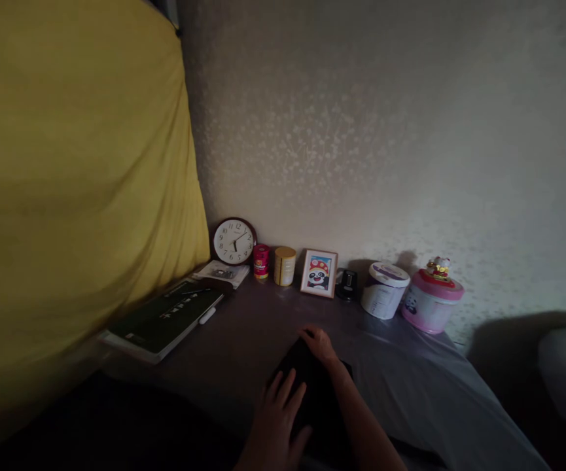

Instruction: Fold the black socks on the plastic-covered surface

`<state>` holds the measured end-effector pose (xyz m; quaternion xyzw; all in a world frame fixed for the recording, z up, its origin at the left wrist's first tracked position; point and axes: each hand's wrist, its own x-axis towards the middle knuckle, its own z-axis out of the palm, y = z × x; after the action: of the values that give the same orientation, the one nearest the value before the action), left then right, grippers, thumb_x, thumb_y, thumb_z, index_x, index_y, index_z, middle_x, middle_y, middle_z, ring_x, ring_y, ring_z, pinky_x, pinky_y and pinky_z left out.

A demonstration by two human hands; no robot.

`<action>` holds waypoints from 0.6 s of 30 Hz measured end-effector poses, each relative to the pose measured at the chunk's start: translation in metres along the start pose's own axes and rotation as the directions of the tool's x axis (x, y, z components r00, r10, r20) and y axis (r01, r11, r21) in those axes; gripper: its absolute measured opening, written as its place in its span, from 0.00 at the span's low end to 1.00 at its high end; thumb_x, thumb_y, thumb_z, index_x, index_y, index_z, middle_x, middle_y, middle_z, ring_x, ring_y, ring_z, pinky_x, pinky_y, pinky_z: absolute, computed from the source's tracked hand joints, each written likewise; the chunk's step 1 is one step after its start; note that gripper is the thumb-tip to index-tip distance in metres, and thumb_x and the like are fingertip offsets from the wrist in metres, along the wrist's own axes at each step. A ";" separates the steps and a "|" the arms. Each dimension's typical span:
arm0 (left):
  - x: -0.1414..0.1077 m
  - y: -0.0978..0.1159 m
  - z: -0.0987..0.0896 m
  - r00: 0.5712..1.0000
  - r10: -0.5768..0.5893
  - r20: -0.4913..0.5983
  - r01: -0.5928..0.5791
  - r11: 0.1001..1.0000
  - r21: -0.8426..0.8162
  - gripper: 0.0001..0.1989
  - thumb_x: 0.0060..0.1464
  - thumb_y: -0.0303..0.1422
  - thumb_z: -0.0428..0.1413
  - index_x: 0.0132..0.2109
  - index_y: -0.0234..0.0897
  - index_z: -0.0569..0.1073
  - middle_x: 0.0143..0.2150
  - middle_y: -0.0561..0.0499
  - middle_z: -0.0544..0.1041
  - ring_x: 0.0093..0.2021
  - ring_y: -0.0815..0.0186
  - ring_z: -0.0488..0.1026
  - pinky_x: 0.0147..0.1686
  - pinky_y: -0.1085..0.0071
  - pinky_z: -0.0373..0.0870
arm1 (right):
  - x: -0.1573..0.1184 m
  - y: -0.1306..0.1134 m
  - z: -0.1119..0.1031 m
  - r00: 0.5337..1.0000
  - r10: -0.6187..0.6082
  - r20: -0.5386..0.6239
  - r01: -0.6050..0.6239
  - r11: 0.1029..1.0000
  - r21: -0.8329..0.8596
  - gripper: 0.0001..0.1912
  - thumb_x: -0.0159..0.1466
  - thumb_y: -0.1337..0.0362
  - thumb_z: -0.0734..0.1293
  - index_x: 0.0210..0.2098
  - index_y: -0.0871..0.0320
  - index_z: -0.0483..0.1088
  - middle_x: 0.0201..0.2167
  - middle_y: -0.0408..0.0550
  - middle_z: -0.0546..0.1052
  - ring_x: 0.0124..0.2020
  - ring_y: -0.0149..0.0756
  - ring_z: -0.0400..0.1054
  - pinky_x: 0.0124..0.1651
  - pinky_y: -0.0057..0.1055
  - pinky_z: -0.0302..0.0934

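Observation:
A black cloth (319, 409) lies on the grey-covered table near its front. My left hand (280, 412) rests flat on the cloth's left part, fingers spread, holding nothing. Farther forward, at the cloth's far edge, is my right hand (318, 343), its fingers bent down and together on the fabric. The right forearm crosses over the right side of the cloth. The cloth's near part fades into shadow, and its folds are too dark to tell.
Along the wall stand a clock (234, 241), a red tin (261, 261), a yellow-lidded can (284, 267), a panda picture frame (318, 273), a white tub (385, 291) and a pink tub (430, 304). A green book (167, 317) lies left, beside a yellow curtain (76, 157).

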<state>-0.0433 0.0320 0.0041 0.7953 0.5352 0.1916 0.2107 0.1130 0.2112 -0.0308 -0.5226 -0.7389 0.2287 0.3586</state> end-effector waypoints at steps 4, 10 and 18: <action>0.002 0.003 0.002 0.983 -0.106 0.151 0.113 0.993 -0.037 0.39 0.44 0.30 0.52 0.63 0.39 0.48 0.67 0.51 0.41 0.65 0.55 0.43 0.61 0.60 0.48 | -0.001 -0.007 -0.004 0.997 0.021 -0.078 -0.025 0.998 -0.055 0.14 0.60 0.57 0.58 0.30 0.54 0.73 0.33 0.49 0.77 0.38 0.41 0.69 0.44 0.35 0.59; 0.013 -0.009 0.023 0.973 -0.188 0.134 0.200 0.976 -0.085 0.43 0.38 0.25 0.52 0.63 0.32 0.46 0.67 0.49 0.43 0.65 0.59 0.45 0.61 0.67 0.48 | -0.052 -0.050 -0.008 0.966 -0.220 -0.133 0.214 0.975 -0.058 0.16 0.65 0.57 0.54 0.37 0.54 0.71 0.37 0.52 0.75 0.42 0.41 0.67 0.47 0.37 0.58; 0.019 -0.025 0.039 0.973 -0.184 0.136 0.204 0.968 -0.145 0.32 0.50 0.27 0.46 0.63 0.30 0.49 0.66 0.45 0.46 0.65 0.59 0.45 0.62 0.67 0.47 | -0.042 -0.029 -0.003 0.942 -0.325 0.085 0.336 0.916 -0.220 0.18 0.66 0.63 0.52 0.38 0.51 0.73 0.40 0.46 0.77 0.48 0.40 0.66 0.55 0.41 0.52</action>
<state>-0.0352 0.0531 -0.0410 0.7300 0.5798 0.1632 0.3230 0.1062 0.1614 -0.0200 -0.4231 -0.8462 0.0892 0.3116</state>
